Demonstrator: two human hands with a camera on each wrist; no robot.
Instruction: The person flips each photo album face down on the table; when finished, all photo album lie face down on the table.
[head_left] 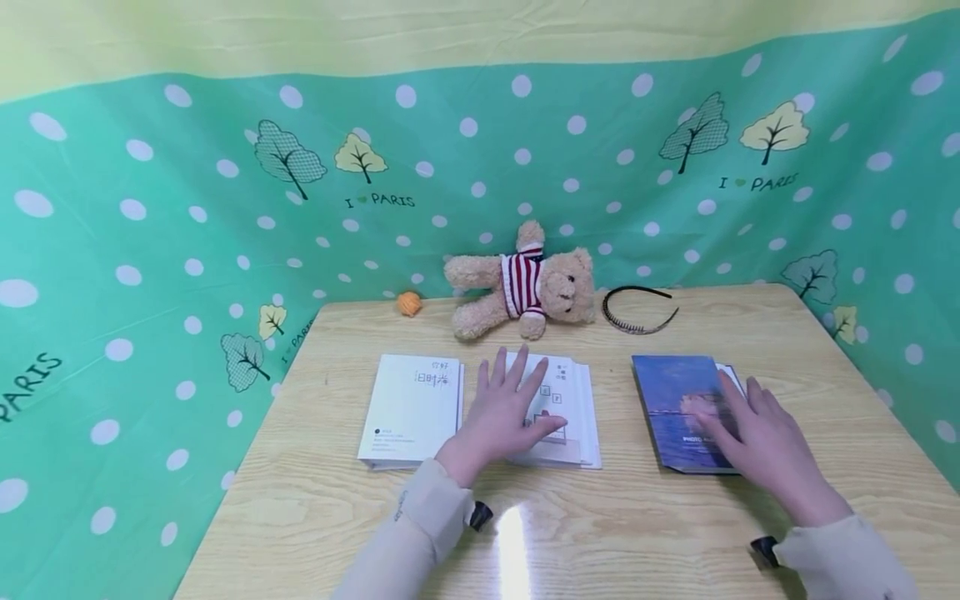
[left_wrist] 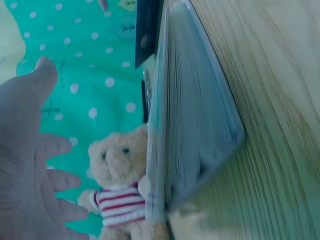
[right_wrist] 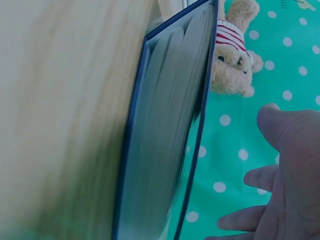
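Note:
My left hand (head_left: 501, 414) is spread with straight fingers over a white album (head_left: 579, 379) in the middle of the table, overlapping its left part in the head view. The left wrist view shows the thick stack of pages (left_wrist: 192, 95) of that album, with the palm apart from it. On the right lies a blue photo album (head_left: 670, 408) with a sea picture on its cover. Over its right edge reaches my right hand (head_left: 772, 442), fingers extended. In the right wrist view, the blue album's pages (right_wrist: 165, 110) show between dark covers, and the hand is empty.
Another white album (head_left: 412, 408) lies to the left on the wooden table (head_left: 277, 517). Along the back are a small orange object (head_left: 408, 303), a teddy bear (head_left: 566, 286) on its side and a black headband (head_left: 611, 317). A green dotted cloth (head_left: 450, 192) hangs behind.

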